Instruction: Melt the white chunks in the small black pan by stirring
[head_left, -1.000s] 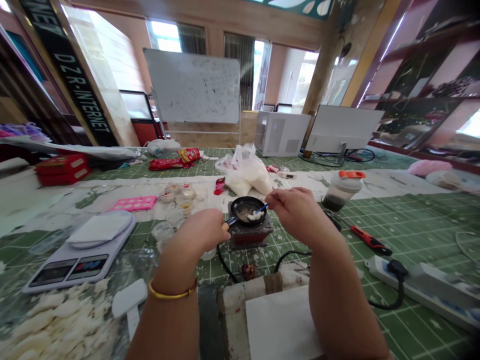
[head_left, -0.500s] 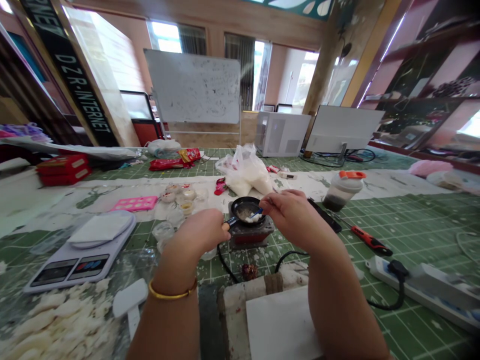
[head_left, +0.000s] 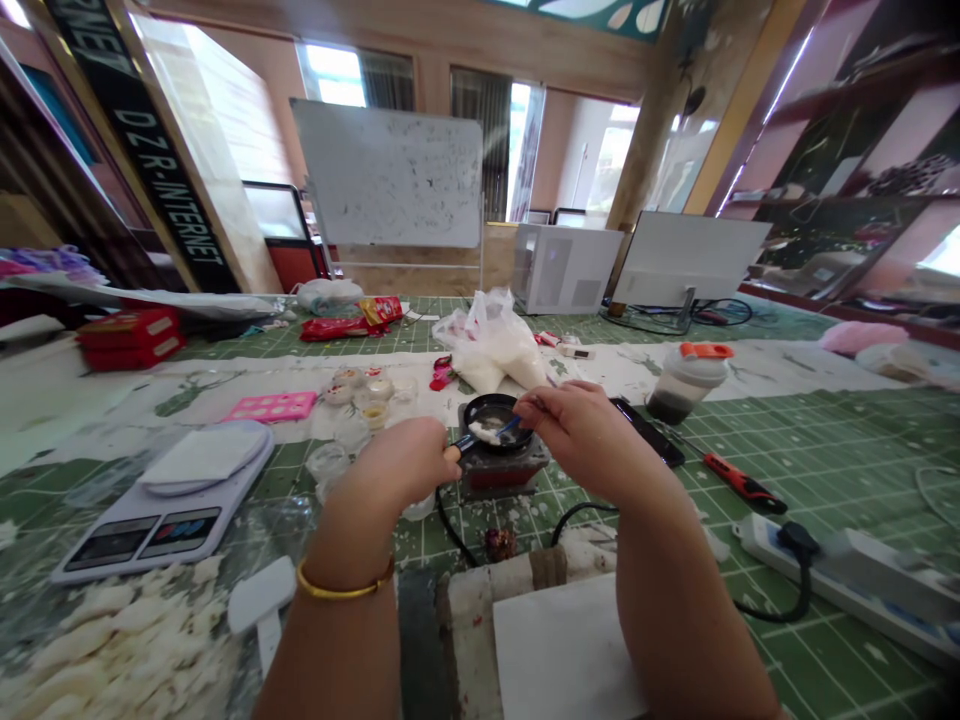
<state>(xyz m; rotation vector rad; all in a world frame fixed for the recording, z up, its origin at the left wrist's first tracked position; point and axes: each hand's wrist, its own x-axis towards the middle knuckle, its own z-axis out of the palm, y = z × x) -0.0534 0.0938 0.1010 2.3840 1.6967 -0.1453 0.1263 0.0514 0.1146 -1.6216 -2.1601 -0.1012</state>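
A small black frying pan [head_left: 491, 408] sits on a little hot plate [head_left: 504, 476] in the middle of the table. My left hand [head_left: 409, 462] is closed round the pan's handle [head_left: 463, 446]. In my right hand [head_left: 566, 425] is a thin blue stirring tool [head_left: 511, 425], pinched between the fingers; its tip is down in the pan, and its exact kind is too small to tell. A soft white lump [head_left: 484, 433] lies at the left side of the pan. Behind the pan slumps a plastic bag of white powder [head_left: 491, 350].
A kitchen scale [head_left: 169, 510] and a white spatula [head_left: 261, 597] lie left, with white dough pieces [head_left: 112, 650] in front. On the right are a shaker cup [head_left: 688, 385], phone [head_left: 649, 432], screwdriver [head_left: 742, 485] and power strip [head_left: 840, 570]. Small cups [head_left: 375, 412] and a pink mould [head_left: 274, 406] stand further back.
The white lump has shifted from the pan's lower right to its left side. My right hand has moved slightly with the blue tool. My left hand keeps its hold on the handle.
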